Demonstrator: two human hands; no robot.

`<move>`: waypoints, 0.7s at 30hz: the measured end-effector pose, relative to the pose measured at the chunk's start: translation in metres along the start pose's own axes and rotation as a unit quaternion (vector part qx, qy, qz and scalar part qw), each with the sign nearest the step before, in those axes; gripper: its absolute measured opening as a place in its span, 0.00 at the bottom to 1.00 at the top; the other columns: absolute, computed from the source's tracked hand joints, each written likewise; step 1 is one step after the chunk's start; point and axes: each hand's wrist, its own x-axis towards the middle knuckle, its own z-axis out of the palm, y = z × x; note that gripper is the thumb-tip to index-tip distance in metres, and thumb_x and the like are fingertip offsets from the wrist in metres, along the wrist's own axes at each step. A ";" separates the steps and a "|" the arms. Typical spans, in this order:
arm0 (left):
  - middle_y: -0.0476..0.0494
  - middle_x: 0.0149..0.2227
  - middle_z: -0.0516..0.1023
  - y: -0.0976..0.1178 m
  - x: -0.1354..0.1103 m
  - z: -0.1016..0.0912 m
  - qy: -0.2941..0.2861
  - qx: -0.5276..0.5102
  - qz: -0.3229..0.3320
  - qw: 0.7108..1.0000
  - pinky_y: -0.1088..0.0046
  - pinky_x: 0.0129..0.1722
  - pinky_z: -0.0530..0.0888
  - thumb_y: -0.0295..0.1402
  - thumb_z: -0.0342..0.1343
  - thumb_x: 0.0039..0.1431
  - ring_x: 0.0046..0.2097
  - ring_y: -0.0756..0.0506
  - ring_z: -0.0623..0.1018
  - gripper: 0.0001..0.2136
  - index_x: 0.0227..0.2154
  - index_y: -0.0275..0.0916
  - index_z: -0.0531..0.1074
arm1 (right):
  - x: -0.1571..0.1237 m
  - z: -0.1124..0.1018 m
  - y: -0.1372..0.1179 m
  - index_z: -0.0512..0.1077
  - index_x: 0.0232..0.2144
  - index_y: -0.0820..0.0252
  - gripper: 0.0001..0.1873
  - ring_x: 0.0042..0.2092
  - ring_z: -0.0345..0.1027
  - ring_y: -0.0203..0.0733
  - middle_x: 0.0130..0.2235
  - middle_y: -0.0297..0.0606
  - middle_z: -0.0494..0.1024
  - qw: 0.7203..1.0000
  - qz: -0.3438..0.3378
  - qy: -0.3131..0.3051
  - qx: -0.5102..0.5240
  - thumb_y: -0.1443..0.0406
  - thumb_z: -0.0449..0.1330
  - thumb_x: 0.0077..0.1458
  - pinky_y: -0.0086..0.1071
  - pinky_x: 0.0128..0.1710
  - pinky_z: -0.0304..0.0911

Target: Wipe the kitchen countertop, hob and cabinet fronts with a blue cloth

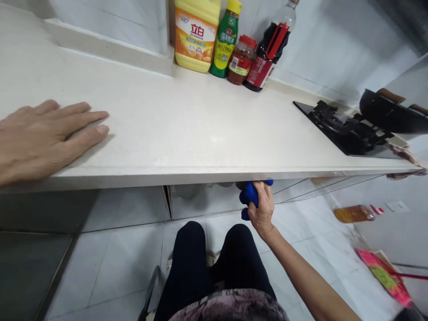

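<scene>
My left hand (pixel 53 133) lies on the white countertop (pixel 174 133) at the far left, fingers stretched out and nothing in them. Below the counter's front edge, my right hand (pixel 263 207) is closed on a bunched blue cloth (pixel 250 194). The cloth is up against the front of the lower cabinets, and the counter edge hides its upper part. Some grey, rounded shapes show dimly under the edge to its left; I cannot make out what they are.
Along the wall stand a yellow detergent jug (pixel 195 38), a green sauce bottle (pixel 225 42), a red-lidded jar (pixel 241 60) and a dark sauce bottle (pixel 264 58). A gas stove (pixel 334 127) holds a black pot (pixel 388 111). An oil bottle (pixel 356 214) stands on the floor at right.
</scene>
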 end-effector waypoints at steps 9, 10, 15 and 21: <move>0.40 0.61 0.65 0.032 -0.010 -0.011 -0.016 0.015 -0.022 1.000 0.36 0.62 0.61 0.67 0.26 0.59 0.64 0.23 0.63 0.46 0.65 0.35 0.60 | 0.003 0.036 -0.087 0.53 0.70 0.59 0.39 0.61 0.68 0.48 0.57 0.49 0.76 0.992 -0.119 -0.040 0.008 0.79 0.44 0.58 0.48 0.64 0.62; 0.40 0.61 0.64 0.032 -0.010 -0.011 -0.014 0.011 -0.020 1.000 0.36 0.63 0.60 0.66 0.27 0.60 0.64 0.23 0.62 0.45 0.65 0.35 0.60 | 0.004 0.039 -0.096 0.53 0.70 0.60 0.39 0.61 0.68 0.48 0.57 0.50 0.76 0.991 -0.121 -0.049 0.011 0.80 0.44 0.59 0.48 0.64 0.61; 0.39 0.62 0.64 0.031 -0.014 -0.009 -0.007 -0.009 -0.032 0.999 0.35 0.63 0.59 0.64 0.29 0.63 0.65 0.23 0.61 0.42 0.65 0.36 0.61 | 0.013 0.052 -0.138 0.60 0.67 0.61 0.33 0.58 0.70 0.48 0.55 0.46 0.78 0.985 -0.160 -0.061 0.014 0.78 0.47 0.61 0.45 0.62 0.62; 0.39 0.67 0.61 0.037 -0.017 -0.014 -0.022 -0.030 -0.053 0.998 0.36 0.64 0.58 0.63 0.29 0.62 0.66 0.24 0.59 0.41 0.66 0.40 0.60 | 0.025 0.064 -0.178 0.69 0.59 0.65 0.24 0.52 0.70 0.48 0.53 0.43 0.80 0.979 -0.200 -0.040 0.009 0.76 0.48 0.62 0.41 0.58 0.63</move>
